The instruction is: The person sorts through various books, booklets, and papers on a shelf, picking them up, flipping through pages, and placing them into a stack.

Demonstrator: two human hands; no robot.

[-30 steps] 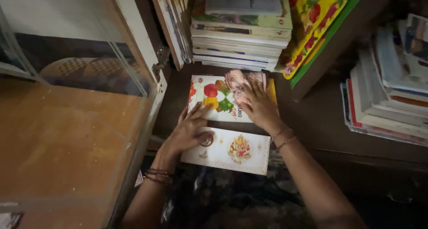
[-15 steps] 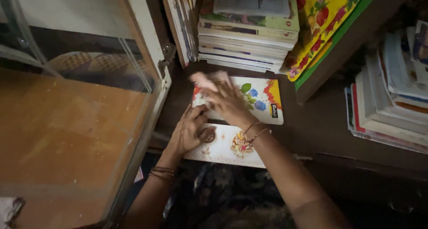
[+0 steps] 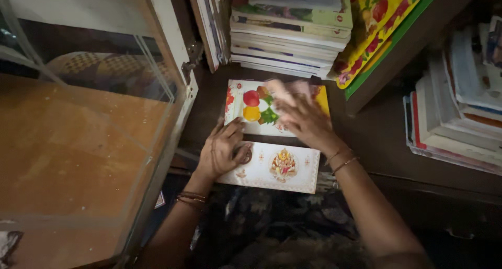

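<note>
Flanking both hands (image 3: 225, 148) (image 3: 300, 117), book stacks (image 3: 290, 31) crowd the shelf (image 3: 376, 138).

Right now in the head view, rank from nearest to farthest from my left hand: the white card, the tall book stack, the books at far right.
1. white card, under the left hand.
2. tall book stack, up behind.
3. books at far right, across the shelf.

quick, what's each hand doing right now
Left hand: open, resting flat on the white card.
Right hand: open, blurred, over the fruit-picture book; holding nothing that shows.
</note>
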